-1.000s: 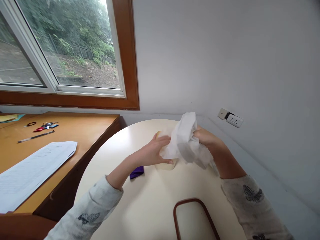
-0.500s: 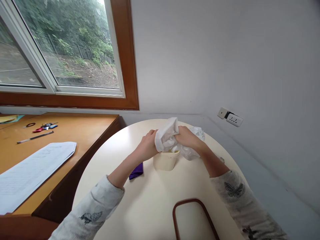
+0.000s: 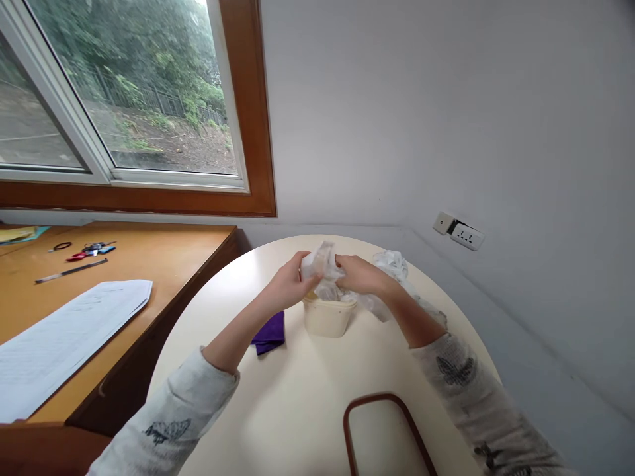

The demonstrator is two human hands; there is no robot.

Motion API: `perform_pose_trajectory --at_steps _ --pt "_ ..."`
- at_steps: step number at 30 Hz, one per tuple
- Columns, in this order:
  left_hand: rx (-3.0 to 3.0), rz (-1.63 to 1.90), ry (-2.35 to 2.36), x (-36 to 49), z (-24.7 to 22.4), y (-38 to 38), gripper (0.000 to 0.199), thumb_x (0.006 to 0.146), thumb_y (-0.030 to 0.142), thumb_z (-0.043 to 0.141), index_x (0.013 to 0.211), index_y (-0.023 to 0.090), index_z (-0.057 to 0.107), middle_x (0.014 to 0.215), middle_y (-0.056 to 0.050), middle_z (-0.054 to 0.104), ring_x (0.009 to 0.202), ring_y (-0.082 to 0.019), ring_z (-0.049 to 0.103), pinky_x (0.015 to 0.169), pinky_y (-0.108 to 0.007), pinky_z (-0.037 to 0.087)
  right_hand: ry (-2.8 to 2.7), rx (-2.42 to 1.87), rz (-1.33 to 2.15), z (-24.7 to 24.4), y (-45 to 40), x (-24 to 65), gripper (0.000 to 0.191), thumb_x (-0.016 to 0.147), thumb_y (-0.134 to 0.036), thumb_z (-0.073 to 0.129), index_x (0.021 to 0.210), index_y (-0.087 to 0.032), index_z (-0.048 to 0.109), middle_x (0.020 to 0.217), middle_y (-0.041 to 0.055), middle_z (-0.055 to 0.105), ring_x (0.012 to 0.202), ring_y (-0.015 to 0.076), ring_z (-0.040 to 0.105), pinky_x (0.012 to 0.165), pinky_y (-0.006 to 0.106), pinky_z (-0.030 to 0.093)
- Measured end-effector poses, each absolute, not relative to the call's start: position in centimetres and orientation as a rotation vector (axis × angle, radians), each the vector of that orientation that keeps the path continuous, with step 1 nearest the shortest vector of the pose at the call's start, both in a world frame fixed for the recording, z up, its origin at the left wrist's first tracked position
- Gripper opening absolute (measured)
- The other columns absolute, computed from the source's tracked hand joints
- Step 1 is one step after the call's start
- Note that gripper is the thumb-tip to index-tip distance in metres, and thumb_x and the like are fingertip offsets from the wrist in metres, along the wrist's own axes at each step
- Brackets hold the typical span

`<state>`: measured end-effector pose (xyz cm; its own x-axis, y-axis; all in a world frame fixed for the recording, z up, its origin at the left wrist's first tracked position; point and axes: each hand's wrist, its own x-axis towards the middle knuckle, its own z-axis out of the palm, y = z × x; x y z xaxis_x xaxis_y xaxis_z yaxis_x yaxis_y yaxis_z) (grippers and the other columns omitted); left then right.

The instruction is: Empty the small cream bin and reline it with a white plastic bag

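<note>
A crumpled white plastic bag (image 3: 325,261) is gathered between my two hands, just above a cream container (image 3: 328,319) on the round table. My left hand (image 3: 292,283) grips the bag's left side, thumb in front. On the bag's right side my right hand (image 3: 361,274) has its fingers closed on the plastic. Part of the bag hangs into the container's mouth, and more trails out under my right wrist. What else the container holds is hidden.
A folded purple cloth (image 3: 270,332) lies left of the container. More clear plastic (image 3: 391,263) rests behind my right forearm. A brown-rimmed frame (image 3: 380,398) is at the near side of the round table (image 3: 297,410). Papers (image 3: 74,337) and a pen (image 3: 71,271) lie on the wooden desk.
The bag has been bunched smaller and sits lower over the container. My right hand has moved slightly left and down, and the clear plastic behind it shows more.
</note>
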<state>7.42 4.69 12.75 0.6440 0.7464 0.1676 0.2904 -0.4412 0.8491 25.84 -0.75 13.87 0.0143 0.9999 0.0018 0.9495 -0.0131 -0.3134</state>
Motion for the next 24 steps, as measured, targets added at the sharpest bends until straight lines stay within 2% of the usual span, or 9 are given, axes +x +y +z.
perform_pose_trajectory --at_steps 3,8,10,14,17,21,24 --pt "2.065 0.836 0.862 7.3 12.4 5.5 0.034 0.072 0.024 0.050 0.104 0.018 0.054 0.093 -0.006 0.062 0.081 -0.020 0.057 0.067 -0.030 0.044 -1.920 -1.872 0.473 14.7 -1.4 27.6 0.029 0.075 -0.034 0.058 0.102 -0.024 0.057 0.102 0.0023 0.062 0.082 0.0169 0.058 0.062 0.023 0.042" --pt "1.932 0.947 0.889 5.9 13.0 6.7 0.028 0.070 0.023 0.049 0.095 0.016 0.059 0.088 -0.005 0.063 0.071 -0.016 0.055 0.058 -0.024 0.042 -1.701 -1.834 0.626 15.3 -2.9 31.2 0.034 0.072 -0.044 0.058 0.101 -0.024 0.060 0.106 0.0030 0.061 0.084 0.0171 0.057 0.067 0.025 0.042" --pt "1.921 0.970 0.960 5.3 13.1 7.2 0.026 0.069 0.024 0.049 0.090 0.016 0.061 0.084 -0.004 0.063 0.067 -0.015 0.055 0.055 -0.023 0.040 -1.685 -1.840 0.687 15.2 -3.4 32.3 0.032 0.072 -0.045 0.058 0.095 -0.023 0.062 0.097 0.0028 0.062 0.080 0.0166 0.056 0.065 0.025 0.041" --pt "1.972 1.049 1.183 4.1 12.8 8.4 0.018 0.068 0.026 0.050 0.075 0.017 0.063 0.065 -0.002 0.060 0.058 -0.015 0.053 0.050 -0.023 0.039 -1.653 -1.857 0.764 14.6 -4.2 33.6 0.033 0.072 -0.050 0.056 0.072 -0.018 0.063 0.069 -0.0004 0.058 0.061 0.0128 0.050 0.053 0.023 0.035" --pt "1.761 1.079 1.052 3.7 12.4 9.0 0.012 0.069 0.026 0.054 0.071 0.016 0.061 0.060 0.000 0.057 0.054 -0.012 0.052 0.052 -0.023 0.042 -1.529 -1.838 0.779 14.1 -4.5 34.1 0.034 0.073 -0.050 0.054 0.064 -0.017 0.060 0.060 -0.0019 0.054 0.054 0.0111 0.046 0.050 0.023 0.032" --pt "1.198 1.024 0.771 3.9 12.0 9.0 0.008 0.071 0.018 0.056 0.078 0.016 0.059 0.063 0.001 0.058 0.056 -0.009 0.053 0.056 -0.020 0.045 -1.248 -1.546 0.913 13.5 -4.6 33.8 0.029 0.072 -0.047 0.058 0.077 -0.018 0.060 0.073 0.0001 0.061 0.064 0.0135 0.054 0.057 0.023 0.040" --pt "0.968 0.921 0.729 4.3 11.9 8.5 0.010 0.071 0.009 0.053 0.077 0.015 0.058 0.065 0.001 0.060 0.058 -0.008 0.055 0.059 -0.019 0.047 -1.047 -1.320 0.977 13.0 -4.5 33.1 0.029 0.070 -0.045 0.061 0.083 -0.020 0.058 0.077 0.0004 0.063 0.068 0.0149 0.058 0.063 0.025 0.043"
